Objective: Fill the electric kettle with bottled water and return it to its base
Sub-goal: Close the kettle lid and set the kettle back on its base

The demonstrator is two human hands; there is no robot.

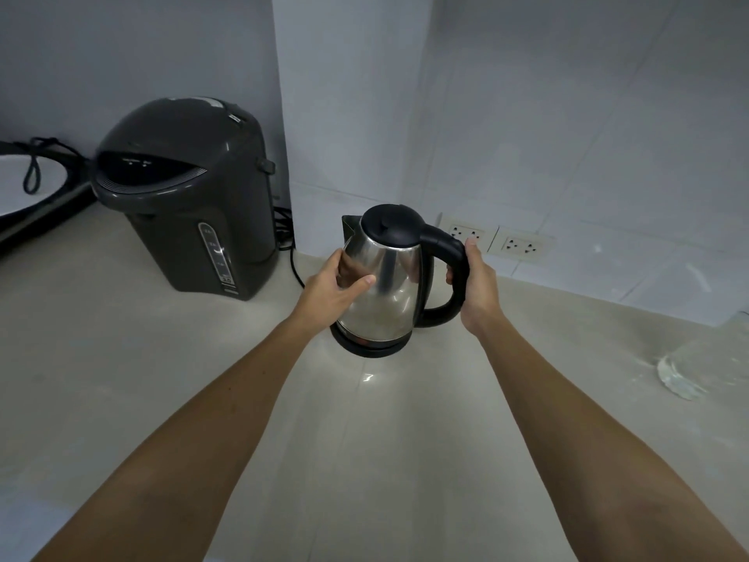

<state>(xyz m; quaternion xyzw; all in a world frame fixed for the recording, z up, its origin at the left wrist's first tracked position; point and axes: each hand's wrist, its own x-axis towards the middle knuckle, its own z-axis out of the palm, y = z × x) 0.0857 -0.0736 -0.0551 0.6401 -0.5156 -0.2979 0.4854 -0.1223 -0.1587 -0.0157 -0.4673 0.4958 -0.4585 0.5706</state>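
Observation:
A stainless steel electric kettle point(385, 294) with a black lid and black handle stands on its round black base point(367, 350) on the pale counter, near the wall corner. Its lid is closed. My right hand point(476, 285) is wrapped around the black handle on the kettle's right side. My left hand point(330, 292) rests against the steel body on the left, thumb across the front. At the far right edge lies a clear plastic object point(685, 371), possibly a water bottle; only part of it shows.
A large dark grey hot water dispenser point(190, 196) stands to the left, its cord trailing behind. A black and white appliance point(32, 192) sits at the far left edge. Two wall sockets point(496, 239) are just behind the kettle.

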